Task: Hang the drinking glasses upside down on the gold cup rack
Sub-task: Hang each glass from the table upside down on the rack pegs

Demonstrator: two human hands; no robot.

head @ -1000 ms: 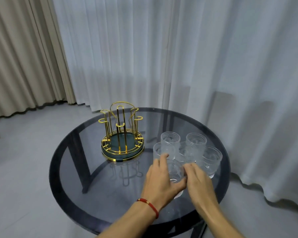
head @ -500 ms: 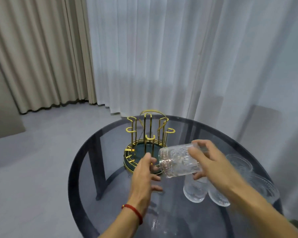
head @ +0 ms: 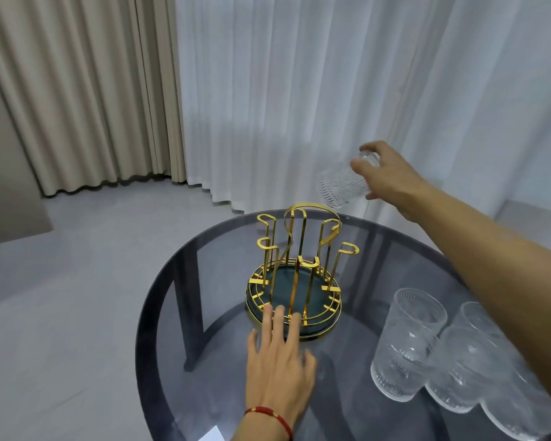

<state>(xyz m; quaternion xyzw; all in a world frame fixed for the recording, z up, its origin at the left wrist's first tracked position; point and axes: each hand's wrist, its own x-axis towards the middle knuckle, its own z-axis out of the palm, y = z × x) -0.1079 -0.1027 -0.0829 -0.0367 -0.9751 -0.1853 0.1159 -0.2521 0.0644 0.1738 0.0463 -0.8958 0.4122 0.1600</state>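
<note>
- glass desk (head: 204, 377), curtains behind
- gold cup rack (head: 295, 275) empty; spare glasses (head: 407, 345) right of it
- right hand (head: 387, 173) fingers clamped on tilted glass (head: 341, 186) above rack
- left hand (head: 279, 358) fingers spread, steadying rack base

Cup rack (head: 295, 275) placed near the middle of the table (head: 172, 313), glasses (head: 407, 345) grouped at its right.

The left hand (head: 279, 361) is laid flat on the table before the rack, its fingertips (head: 279, 313) touching the rack's base. One glass (head: 341, 186) is held tilted by the right hand (head: 385, 176), above and to the right of the rack, behind it. Curtains (head: 268, 90) are hung behind the table.
</note>
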